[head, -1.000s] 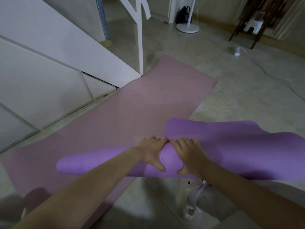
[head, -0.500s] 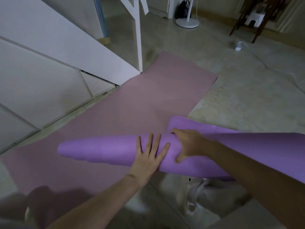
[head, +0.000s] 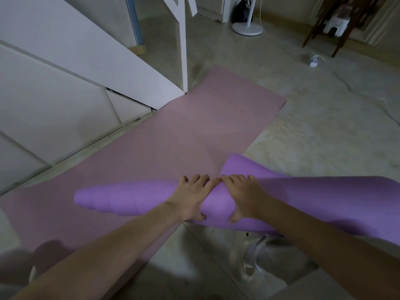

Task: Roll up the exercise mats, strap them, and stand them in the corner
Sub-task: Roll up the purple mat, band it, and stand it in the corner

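At pink mat's [head: 173, 137] edge, left hand [head: 190, 198], right hand [head: 244, 195] grip roll [head: 129, 200].

A white fan base [head: 247, 29] stands beside a black bag [head: 241, 10] on the marble floor [head: 303, 131]

The purple mat [head: 329, 198] runs off the right edge and partly hides a blurred white shoe [head: 251, 259]
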The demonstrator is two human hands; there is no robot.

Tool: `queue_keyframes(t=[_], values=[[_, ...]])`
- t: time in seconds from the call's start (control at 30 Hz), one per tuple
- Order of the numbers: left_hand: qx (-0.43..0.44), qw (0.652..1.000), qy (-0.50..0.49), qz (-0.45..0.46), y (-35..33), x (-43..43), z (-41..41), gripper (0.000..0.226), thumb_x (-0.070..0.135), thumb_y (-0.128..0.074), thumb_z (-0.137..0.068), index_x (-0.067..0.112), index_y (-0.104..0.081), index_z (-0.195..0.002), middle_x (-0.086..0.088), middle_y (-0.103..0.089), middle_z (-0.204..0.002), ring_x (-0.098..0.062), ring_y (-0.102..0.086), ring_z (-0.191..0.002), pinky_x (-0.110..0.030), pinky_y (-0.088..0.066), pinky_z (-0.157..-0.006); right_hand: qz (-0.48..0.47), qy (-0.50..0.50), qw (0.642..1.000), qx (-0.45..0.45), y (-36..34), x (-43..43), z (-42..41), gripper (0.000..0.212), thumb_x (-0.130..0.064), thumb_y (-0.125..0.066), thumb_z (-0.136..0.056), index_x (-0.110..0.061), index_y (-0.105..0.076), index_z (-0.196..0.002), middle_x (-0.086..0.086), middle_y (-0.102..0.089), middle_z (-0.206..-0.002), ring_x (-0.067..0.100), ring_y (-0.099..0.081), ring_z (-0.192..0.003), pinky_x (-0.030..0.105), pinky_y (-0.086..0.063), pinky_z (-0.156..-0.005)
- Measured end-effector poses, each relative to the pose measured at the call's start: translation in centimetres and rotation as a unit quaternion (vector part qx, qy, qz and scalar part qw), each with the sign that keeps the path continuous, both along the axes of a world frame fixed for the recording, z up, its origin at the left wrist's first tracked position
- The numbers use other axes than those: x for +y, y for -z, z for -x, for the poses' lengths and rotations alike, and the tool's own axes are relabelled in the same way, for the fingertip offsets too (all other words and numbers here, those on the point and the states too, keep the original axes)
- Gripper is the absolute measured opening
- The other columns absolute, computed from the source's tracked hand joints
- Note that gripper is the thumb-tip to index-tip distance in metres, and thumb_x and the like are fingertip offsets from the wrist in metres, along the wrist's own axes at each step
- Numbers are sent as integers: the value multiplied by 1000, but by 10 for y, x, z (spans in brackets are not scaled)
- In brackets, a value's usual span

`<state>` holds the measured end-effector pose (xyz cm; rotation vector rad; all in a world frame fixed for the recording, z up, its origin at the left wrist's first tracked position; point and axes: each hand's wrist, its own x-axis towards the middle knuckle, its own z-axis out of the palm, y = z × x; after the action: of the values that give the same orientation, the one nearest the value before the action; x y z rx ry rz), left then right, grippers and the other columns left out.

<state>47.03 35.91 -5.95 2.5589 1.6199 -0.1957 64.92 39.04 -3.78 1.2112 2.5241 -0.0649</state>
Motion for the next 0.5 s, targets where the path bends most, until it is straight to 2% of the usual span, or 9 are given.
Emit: queue_keyframes(t=[0.07,0.17,0.2,0.27,0.3,0.33,0.43,0.5], values=[[-1,1000,9,9,0,1,0,104,47,-71,-62,25,-14,-146,1,-40,-128,-22,-43,-112,-37,-37,-87,12,16,999,25,2,0,-1,108,-54,-78,-57,-10,-29,-143,7,-49,-129,24,-51,-113,37,-37,-91],[16,1000,1,-22,5,1,3,112,47,-75,-56,22,-12,-144,-4,-41,-133,-25,-44,-116,-42,-36,-91,-3,34,998,44,1,7,-2,109,-54,-85,-29,-4,-55,-121,9,-63,-101,28,-64,-85,38,-45,-70],[24,998,-2,-53,6,0,4,116,48,-78,-50,19,-14,-142,-8,-46,-133,-27,-48,-116,-46,-38,-91,1,40,998,47,0,11,-1,108,-52,-85,-30,-5,-54,-122,8,-62,-102,28,-64,-86,38,-44,-70],[30,993,-17,-111,10,-6,5,120,46,-83,-38,11,-27,-138,-16,-56,-127,-30,-56,-114,-55,-45,-87,9,42,998,41,-10,22,4,102,-50,-81,-52,-10,-38,-136,6,-54,-123,26,-56,-110,37,-41,-84],[33,989,-27,-142,14,-10,5,118,40,-85,-39,8,-30,-138,-19,-56,-127,-31,-56,-116,-58,-45,-88,27,56,997,43,-13,28,4,100,-49,-79,-59,-13,-31,-139,5,-51,-129,25,-53,-116,36,-40,-89],[44,986,-35,-160,18,-13,6,116,33,-85,-43,6,-28,-141,-21,-53,-131,-33,-51,-121,-61,-41,-91,50,71,995,44,-17,34,5,99,-50,-79,-61,-14,-29,-139,5,-51,-130,24,-52,-117,36,-41,-91],[77,978,-19,-191,33,-21,10,117,16,-74,-57,7,-3,-150,-26,-26,-146,-41,-27,-134,-71,-23,-96,104,87,989,66,-31,46,9,97,-49,-82,-59,-15,-31,-135,3,-55,-124,26,-55,-112,33,-43,-87],[86,972,-5,-221,37,-17,17,96,8,-55,-71,12,-2,-150,-27,-17,-146,-44,-21,-133,-74,-20,-95,143,95,983,70,-35,51,10,94,-48,-84,-59,-17,-34,-132,2,-57,-119,25,-56,-103,29,-41,-80]])
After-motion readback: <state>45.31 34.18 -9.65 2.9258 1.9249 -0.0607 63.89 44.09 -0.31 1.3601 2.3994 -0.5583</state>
